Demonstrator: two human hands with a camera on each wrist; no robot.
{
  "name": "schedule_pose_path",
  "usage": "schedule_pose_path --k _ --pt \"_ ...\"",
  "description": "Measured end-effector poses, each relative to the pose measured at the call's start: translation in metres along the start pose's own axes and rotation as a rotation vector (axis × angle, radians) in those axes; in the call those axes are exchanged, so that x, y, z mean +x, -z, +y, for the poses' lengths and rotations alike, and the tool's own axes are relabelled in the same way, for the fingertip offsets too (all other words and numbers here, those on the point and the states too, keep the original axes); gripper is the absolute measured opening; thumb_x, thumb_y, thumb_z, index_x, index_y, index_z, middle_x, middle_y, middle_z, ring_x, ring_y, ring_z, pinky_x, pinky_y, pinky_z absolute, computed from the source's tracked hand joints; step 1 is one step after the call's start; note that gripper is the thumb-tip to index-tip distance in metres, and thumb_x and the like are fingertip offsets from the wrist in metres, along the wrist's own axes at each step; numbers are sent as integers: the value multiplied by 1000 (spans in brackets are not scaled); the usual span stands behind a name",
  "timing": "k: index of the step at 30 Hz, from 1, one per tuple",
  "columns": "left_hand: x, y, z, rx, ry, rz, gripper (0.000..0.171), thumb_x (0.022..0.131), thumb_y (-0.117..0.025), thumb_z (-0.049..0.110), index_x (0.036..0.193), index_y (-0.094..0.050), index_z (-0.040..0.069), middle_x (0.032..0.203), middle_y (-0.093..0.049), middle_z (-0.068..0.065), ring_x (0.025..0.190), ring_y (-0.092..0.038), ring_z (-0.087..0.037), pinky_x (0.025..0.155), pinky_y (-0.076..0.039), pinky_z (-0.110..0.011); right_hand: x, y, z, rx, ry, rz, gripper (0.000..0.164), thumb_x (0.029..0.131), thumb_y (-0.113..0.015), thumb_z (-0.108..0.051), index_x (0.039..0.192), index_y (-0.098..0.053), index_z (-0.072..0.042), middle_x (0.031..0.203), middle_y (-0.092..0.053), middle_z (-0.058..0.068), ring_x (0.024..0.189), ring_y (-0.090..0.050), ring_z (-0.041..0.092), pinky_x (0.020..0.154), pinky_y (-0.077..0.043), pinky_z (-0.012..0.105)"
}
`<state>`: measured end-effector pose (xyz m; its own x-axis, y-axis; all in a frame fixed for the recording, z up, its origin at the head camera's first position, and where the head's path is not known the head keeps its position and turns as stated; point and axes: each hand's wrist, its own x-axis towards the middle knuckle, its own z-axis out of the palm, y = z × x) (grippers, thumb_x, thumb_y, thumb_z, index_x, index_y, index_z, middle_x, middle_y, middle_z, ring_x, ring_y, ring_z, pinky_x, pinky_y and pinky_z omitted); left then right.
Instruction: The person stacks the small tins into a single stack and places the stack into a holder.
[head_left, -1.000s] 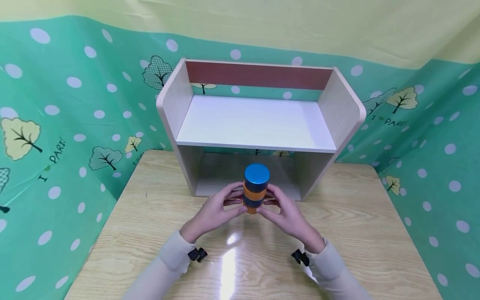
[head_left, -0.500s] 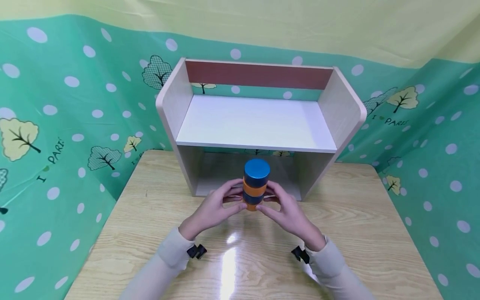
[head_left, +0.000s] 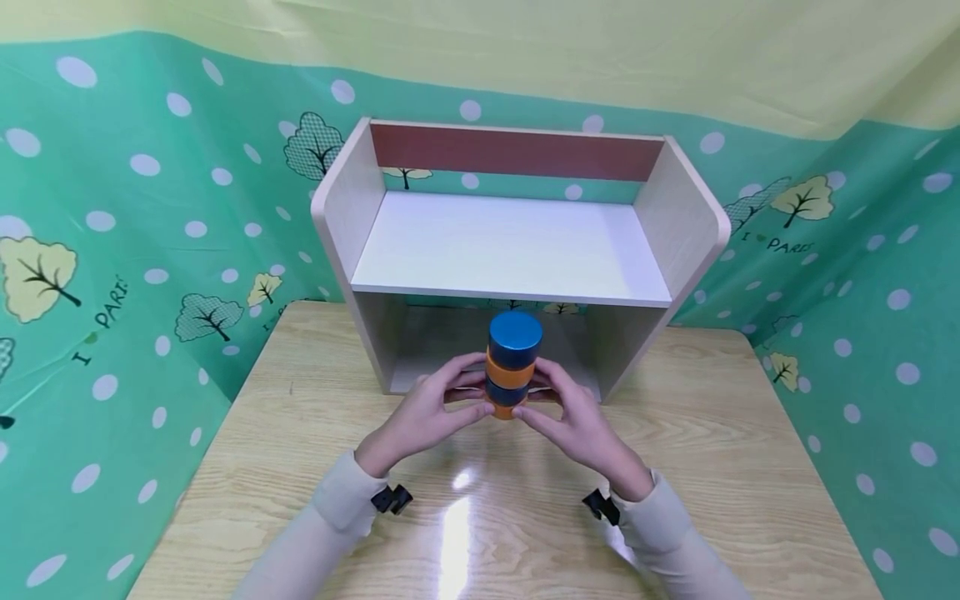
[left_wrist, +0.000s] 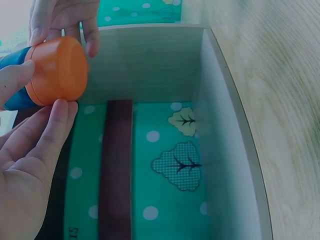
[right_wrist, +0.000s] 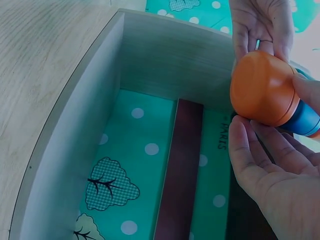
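Observation:
Upright in front of the shelf is a cylindrical container (head_left: pixel 513 337) with a shiny blue top and alternating orange and dark blue bands. Whether it is one piece or stacked jars I cannot tell. My left hand (head_left: pixel 429 414) holds its left side between thumb and fingers. Opposite, my right hand (head_left: pixel 579 422) grips the right side the same way, the thumbs close together near the base. Both wrist views show the smooth orange end (left_wrist: pixel 60 70) raised off the table, with fingertips touching its edge. The far side of the container is hidden in the head view.
A pale two-level shelf unit (head_left: pixel 517 250) with a dark red back strip (head_left: pixel 517 150) stands behind the hands on a wooden table (head_left: pixel 300 450). Its side panels rise left and right. A green dotted curtain (head_left: pixel 165 200) surrounds the table's back and sides.
Both hands have raised the container slightly, and its blue top sits a little higher in the head view. Their hold on it looks the same.

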<state>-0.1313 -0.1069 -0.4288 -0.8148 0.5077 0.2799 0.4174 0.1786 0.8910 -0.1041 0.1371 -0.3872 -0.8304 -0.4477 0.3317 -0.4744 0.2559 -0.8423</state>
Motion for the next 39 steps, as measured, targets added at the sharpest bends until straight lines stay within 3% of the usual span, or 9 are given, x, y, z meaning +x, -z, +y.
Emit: schedule_pose_path --k 11,22,31,39 --pt "4 3 7 -2 -39 16 66 90 -77 17 147 -44 16 135 -62 -7 116 -63 -17 94 -54 -32 2 4 -7 -39 51 14 65 85 -74 9 141 -42 7 131 -59 23 114 -62 35 91 -54 55" --pt "9 6 15 -24 -55 9 64 92 -75 14 148 -44 17 135 -61 -8 116 -64 -18 91 -56 -42 5 9 -15 -73 52 24 64 86 -74 9 141 -42 8 132 -58 23 113 -62 34 91 -55 51" --pt "12 9 23 -28 -58 7 65 91 -76 16 148 -44 17 135 -61 -9 116 -64 -19 88 -57 -39 6 11 16 -73 72 34 70 86 -76 5 146 -41 -3 136 -57 15 117 -61 28 93 -55 47" --pt "17 12 27 30 -97 24 65 91 -76 15 148 -44 14 136 -61 -9 117 -63 -18 92 -56 -37 11 15 17 -71 140 44 68 89 -76 -2 147 -42 -10 136 -58 8 116 -62 22 92 -55 46"
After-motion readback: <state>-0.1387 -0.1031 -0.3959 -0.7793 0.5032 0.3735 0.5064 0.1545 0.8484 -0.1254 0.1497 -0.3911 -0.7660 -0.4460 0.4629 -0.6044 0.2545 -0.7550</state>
